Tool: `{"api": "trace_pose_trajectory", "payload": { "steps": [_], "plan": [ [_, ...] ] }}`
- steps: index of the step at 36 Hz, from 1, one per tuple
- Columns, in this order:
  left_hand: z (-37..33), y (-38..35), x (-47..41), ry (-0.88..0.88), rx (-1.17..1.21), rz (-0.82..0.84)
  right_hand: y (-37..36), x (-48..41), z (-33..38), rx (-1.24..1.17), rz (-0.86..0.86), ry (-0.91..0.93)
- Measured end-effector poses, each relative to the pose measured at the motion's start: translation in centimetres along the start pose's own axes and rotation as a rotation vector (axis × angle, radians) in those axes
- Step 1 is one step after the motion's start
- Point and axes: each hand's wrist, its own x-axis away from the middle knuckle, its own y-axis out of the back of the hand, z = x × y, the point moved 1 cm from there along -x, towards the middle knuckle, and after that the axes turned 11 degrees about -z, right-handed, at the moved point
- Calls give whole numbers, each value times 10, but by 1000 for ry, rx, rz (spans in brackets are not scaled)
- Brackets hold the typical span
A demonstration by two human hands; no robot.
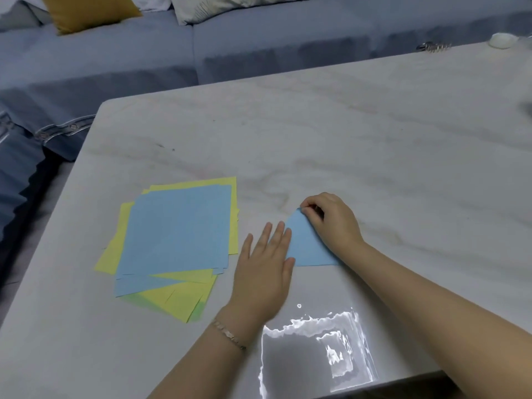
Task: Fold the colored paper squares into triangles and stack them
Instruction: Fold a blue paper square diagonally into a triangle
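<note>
Near the front edge of the pale surface [374,125], your blue folded triangle [309,246] lies flat, its apex pointing away from you. Your right hand [331,220] pinches that apex with curled fingers. Your left hand [266,263] rests flat on the triangle's left edge, fingers straight. Just left sits a loose pile of blue and yellow squares [178,228], fanned unevenly.

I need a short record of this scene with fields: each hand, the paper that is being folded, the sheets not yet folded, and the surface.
Left hand: lies flat, fingers straight, on the left edge of the folded blue paper triangle
Right hand: pinches the triangle's top corner
Unfolded sheets: loose pile of blue and yellow paper squares, left of both hands, a blue sheet on top
Folded so far: only this one triangle in view
Surface: pale marble-patterned table
</note>
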Motion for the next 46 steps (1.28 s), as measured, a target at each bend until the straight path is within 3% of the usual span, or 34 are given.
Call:
{"api": "trace_pose_trajectory", "payload": {
  "steps": [5,10,13,25,35,41,46],
  "plan": [
    [2,-5,1,-1,-25,-37,8,17,9,125,-181,250],
    [4,-12,0,-6,-35,-75,25,72,20,128,55,429],
    [4,-12,1,-19,-36,-96,31,96,11,228,80,462],
    [1,-12,1,-14,-58,-156,78,115,-24,391,-134,240],
    [1,-10,2,-1,-25,-137,97,86,-19,451,-71,19],
    [2,-6,4,36,77,-88,64,46,12,517,303,-242],
    [2,6,4,59,270,-67,57,39,18,464,393,-397]
  ]
}}
